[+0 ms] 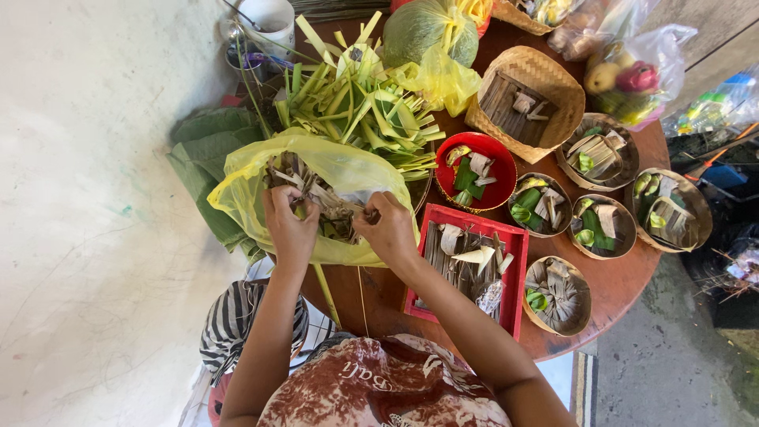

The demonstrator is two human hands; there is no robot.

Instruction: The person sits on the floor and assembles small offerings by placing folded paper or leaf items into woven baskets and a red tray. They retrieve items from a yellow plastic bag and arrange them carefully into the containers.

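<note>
- The left hand (289, 224) reaches into the yellow plastic bag (261, 170), fingers clenched on dried leaf pieces (320, 202) at its mouth.
- The right hand (389, 227) grasps the same dried leaf pieces from the other side, fingers curled around them.
- Just right of the bag sits a red square tray (506, 237) lined with dried leaves.
- Beyond the tray, right of the bag, stands a red round bowl (476, 170) holding green leaf bits.
- Behind the bag lies a heap of green palm strips (360, 107).
- Far right of the bag, small woven baskets (605, 229) hold folded leaves on the round wooden table (624, 289).
</note>
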